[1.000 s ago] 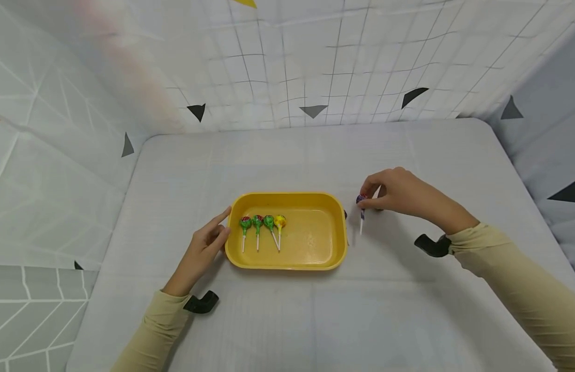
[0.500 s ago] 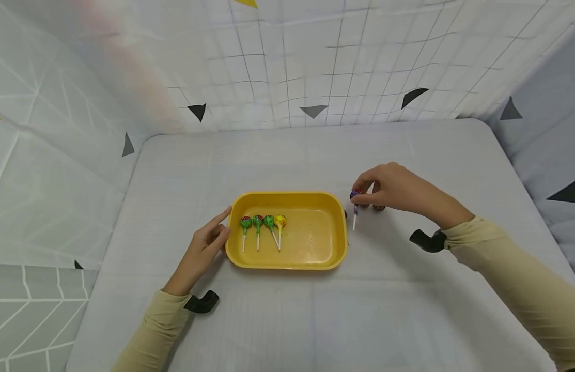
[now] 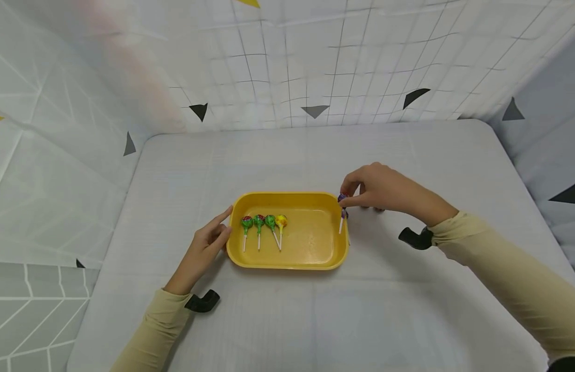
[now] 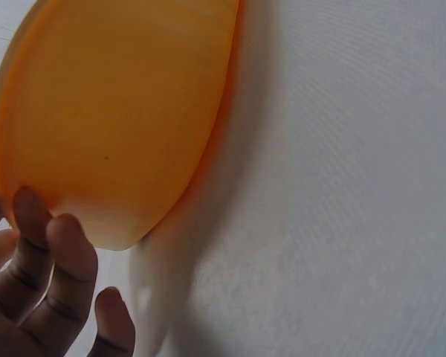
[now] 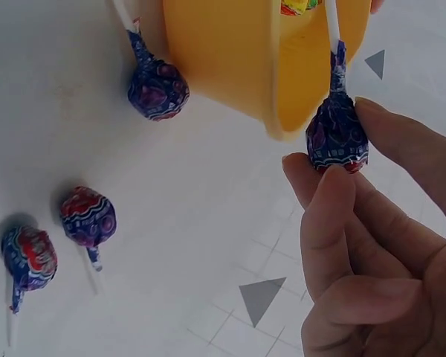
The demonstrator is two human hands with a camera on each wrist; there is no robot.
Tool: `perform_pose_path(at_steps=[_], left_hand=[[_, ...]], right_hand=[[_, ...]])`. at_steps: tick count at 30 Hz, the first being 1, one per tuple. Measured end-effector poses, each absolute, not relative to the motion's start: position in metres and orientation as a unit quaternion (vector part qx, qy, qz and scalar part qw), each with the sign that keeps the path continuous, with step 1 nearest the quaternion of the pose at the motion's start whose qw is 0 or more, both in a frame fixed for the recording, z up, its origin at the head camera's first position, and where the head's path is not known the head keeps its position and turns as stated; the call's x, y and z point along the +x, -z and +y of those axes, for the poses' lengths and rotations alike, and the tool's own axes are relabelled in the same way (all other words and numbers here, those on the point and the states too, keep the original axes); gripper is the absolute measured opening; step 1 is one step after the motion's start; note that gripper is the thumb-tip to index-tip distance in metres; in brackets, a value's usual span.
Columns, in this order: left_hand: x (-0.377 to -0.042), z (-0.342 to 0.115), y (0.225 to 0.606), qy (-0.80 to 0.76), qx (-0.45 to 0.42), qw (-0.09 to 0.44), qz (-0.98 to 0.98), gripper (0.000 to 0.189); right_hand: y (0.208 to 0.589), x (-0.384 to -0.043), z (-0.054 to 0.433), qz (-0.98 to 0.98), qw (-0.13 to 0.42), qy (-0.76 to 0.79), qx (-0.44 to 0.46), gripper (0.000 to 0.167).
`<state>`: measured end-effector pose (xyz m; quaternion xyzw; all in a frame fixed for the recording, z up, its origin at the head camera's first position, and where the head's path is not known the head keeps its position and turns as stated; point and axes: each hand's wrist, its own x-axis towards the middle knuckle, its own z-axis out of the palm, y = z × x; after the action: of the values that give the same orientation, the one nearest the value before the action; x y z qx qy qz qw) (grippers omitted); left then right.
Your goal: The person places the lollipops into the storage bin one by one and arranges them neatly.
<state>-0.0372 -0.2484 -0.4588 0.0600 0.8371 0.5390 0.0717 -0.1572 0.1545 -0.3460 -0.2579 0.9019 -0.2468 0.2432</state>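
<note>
Carried leftward since the earlier frame, the round lollipop in a purple-blue printed wrapper with a white stick has reached the right end of the yellow, round-cornered plastic tray; before, it was over the white-covered tabletop just beside that end. The right hand came across with it and grips its wrapped head between thumb and fingertips, leaving the stick free. What counts most is how this lollipop lies to the tray: in the head view its stick points back toward the person, roughly along the tray's short side and slightly slanted, the tip inside the tray's outline while the head sits at the right rim. Whether it touches that rim I cannot tell. The tray's floor extends to its left, and farther left 3 green-wrapped lollipops and 1 yellow-wrapped lollipop lie in a row, sticks also toward the person, their order unchanged. Much the nearer is the right hand; the left hand is at the opposite end, fingers relaxed against the tray's left side, its place the same as before. On the tabletop, 1 matching purple-blue lollipop lies just beside the tray's right wall, with 2 further purple-blue lollipops farther out
</note>
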Motion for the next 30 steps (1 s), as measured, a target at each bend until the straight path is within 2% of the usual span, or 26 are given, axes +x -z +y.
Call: perform_pose_path(at_steps=[16, 30], left_hand=[[-0.038, -0.249, 0.46, -0.544, 0.064, 0.072, 0.833, 0.052], [-0.037, -0.249, 0.457, -0.548, 0.067, 0.075, 0.831, 0.052]], right_hand=[[0.355, -0.162, 0.111, 0.899, 0.241, 0.169, -0.324, 0.017], [0.362, -0.155, 0.081, 0.9, 0.25, 0.125, -0.334, 0.018]])
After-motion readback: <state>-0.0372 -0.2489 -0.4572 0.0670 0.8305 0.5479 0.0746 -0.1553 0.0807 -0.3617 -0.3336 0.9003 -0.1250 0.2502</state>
